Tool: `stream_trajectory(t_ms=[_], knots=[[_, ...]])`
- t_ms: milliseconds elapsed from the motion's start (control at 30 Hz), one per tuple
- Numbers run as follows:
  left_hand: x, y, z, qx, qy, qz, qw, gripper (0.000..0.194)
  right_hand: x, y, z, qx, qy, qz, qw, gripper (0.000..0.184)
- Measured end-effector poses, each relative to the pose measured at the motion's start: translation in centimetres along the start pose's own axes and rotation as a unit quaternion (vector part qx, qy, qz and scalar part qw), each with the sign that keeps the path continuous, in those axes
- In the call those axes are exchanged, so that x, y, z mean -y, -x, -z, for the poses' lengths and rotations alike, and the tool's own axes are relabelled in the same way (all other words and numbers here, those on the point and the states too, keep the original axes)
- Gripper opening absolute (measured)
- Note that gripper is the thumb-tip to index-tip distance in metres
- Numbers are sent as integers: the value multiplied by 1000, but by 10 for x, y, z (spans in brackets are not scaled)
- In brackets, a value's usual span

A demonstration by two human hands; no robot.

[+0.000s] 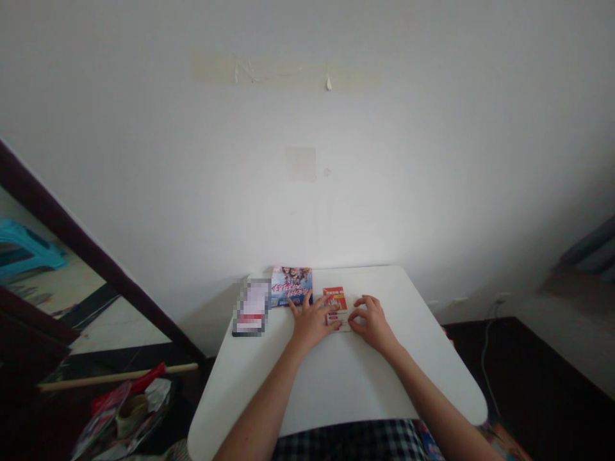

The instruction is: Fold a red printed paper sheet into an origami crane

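Note:
A small red-and-white printed card or leaflet (pixel 337 299) lies flat on the white table (pixel 336 397). My left hand (pixel 311 322) has its fingers spread, with some fingertips resting on the card's left side and the others reaching toward a blue printed leaflet (pixel 288 285). At the card's lower right edge, my right hand (pixel 372 325) has thumb and forefinger pinched together, its other fingers curled loosely. The pinched edge is too small to see clearly.
A phone-like slab (pixel 253 307), its screen blurred out, lies at the table's left edge. Behind the table rises a white wall (pixel 307 218). Bags and a roll (pixel 132 413) are on the floor at left; a cable (pixel 487 358) hangs at right.

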State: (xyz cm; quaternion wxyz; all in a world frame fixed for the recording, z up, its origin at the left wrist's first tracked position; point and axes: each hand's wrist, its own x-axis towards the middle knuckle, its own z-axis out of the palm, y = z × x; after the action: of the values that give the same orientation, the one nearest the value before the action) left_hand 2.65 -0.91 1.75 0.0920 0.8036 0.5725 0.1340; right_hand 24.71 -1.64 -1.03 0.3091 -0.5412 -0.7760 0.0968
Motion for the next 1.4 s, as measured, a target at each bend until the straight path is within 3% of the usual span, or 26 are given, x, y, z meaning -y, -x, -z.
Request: stream_trajectory(t_ms=[467,1400], knots=[[-3,-1,3,9,-6,7,1000,48,1,-29,-3,-22,50,5,999,11],[0,0,3,13,-12,3,1000,49,-1,-79,-12,-30,101,-48,993,14]])
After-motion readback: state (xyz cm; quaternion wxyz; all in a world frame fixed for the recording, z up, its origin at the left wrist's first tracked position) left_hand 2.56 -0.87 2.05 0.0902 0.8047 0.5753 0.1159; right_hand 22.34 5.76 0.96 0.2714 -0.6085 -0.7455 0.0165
